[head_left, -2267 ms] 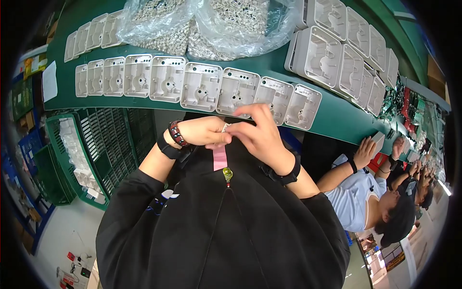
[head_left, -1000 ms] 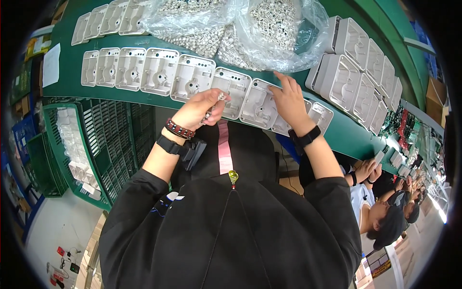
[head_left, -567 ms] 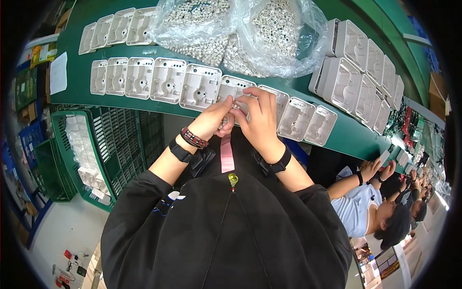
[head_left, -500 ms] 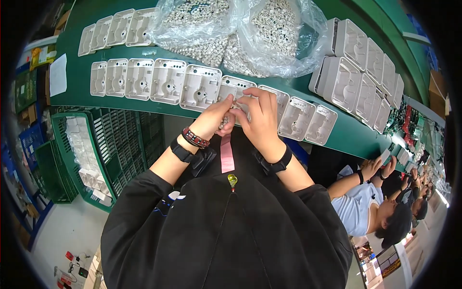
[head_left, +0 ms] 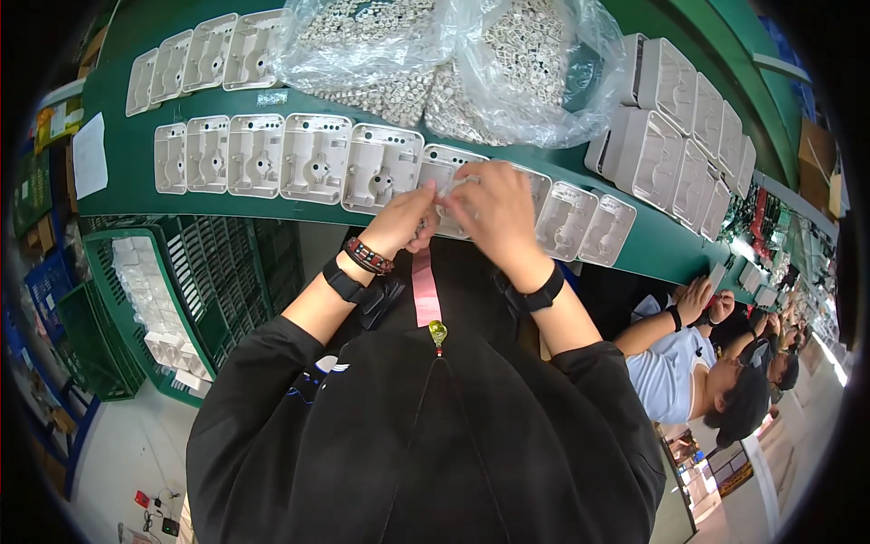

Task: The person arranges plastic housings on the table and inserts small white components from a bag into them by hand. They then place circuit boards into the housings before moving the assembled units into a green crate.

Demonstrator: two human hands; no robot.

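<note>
My left hand (head_left: 405, 220) is curled closed, with thumb and forefinger stretched toward my right hand. Small light-grey plastic parts showed in its palm a moment before; the fingers mostly cover them now. My right hand (head_left: 498, 210) is bent downward, its thumb and forefinger pinched close to the left fingertips. Whatever lies between those fingers is too small to make out. Both hands are over an open light-grey plastic housing (head_left: 437, 161), partly covered by them. To its left stands another housing (head_left: 382, 168) with moulded ribs and round holes, and to its right a housing (head_left: 564, 220) of the same row.
Clear plastic bags (head_left: 535, 72) full of small grey parts lie at the back of the green table (head_left: 317, 210). Stacked housings (head_left: 654, 154) stand at right, and more housings (head_left: 213, 54) at back left. A green crate (head_left: 195, 299) is below left. A co-worker (head_left: 675, 372) sits at right.
My right hand has turned further over, its fingers pointing down near the left fingertips. The left hand has closed more over its small parts. The whole view has shifted slightly.
</note>
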